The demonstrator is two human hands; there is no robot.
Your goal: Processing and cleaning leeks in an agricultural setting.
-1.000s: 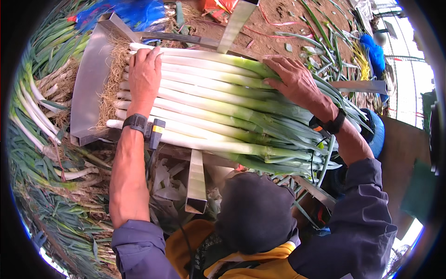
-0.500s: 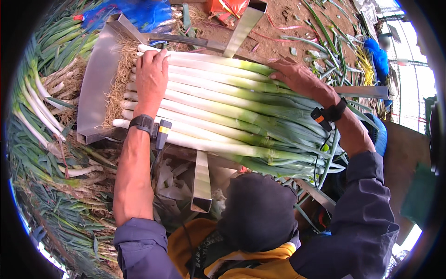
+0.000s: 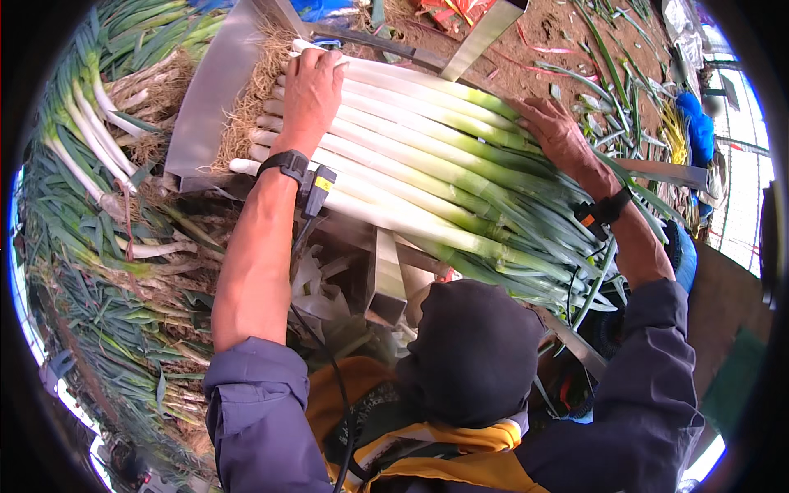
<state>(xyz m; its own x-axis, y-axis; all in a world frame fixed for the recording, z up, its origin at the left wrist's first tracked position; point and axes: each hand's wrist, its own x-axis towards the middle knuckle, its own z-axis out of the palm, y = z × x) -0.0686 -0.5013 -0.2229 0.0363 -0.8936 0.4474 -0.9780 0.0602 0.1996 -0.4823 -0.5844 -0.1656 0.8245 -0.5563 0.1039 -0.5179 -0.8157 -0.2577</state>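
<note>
A row of large leeks [image 3: 394, 152] lies side by side on a metal rack, white stems to the left and green leaves to the right. My left hand [image 3: 311, 94] reaches over the white ends, its fingers closed round the farthest leek near its roots. On the green part at the row's far edge, my right hand [image 3: 556, 135] has its fingers bent over the same leek. The undersides of both hands are hidden. Dry roots [image 3: 246, 107] stick out against an upright metal plate [image 3: 200, 103] at the left end.
Heaps of untrimmed leeks [image 3: 90, 222] cover the ground at left. Metal bars [image 3: 483, 39] of the rack jut out at the far and near sides. Leaf scraps [image 3: 604, 74] and a red bag [image 3: 456, 10] lie on the soil beyond. A cable [image 3: 339, 386] hangs near my left arm.
The rack, leeks and both hands appear farther right and higher in the view, which has shifted. Both hands stay on the far edge of the row.
</note>
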